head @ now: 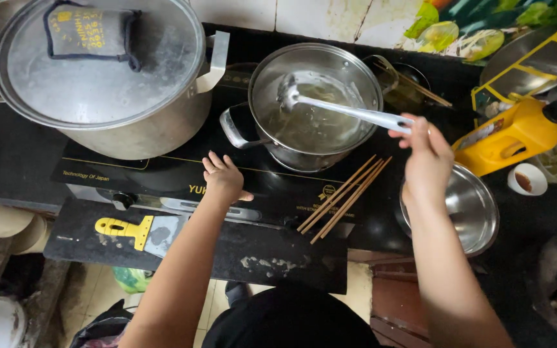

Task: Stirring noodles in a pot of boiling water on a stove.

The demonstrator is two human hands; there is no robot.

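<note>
**Ladle in the Pot: Grip and Surroundings**

Your right hand [428, 151] pinches the end of the ladle [346, 111] handle between thumb and fingertips. The ladle slopes down to the left, over the rim of the steel pot [272, 138], and its bowl sits in the cloudy liquid on the pot's far side. The pot stands on the right zone of the black cooktop [162, 171], one handle pointing toward you.

Your left hand [224, 179] rests flat on the cooktop surface, fingers spread, holding nothing, just left of the pot's near handle.

Note the items close by. The wooden chopsticks [346, 196] lie diagonally on the cooktop between the pot and your right forearm. A steel bowl [478, 212] sits beneath that wrist. A yellow jug [510, 135] with a black cap lies just beyond your right hand. A large lidded stockpot [107, 84] occupies the left zone, with a cloth pad on its lid. A yellow-handled scraper [140, 231] lies on the front ledge.
</note>
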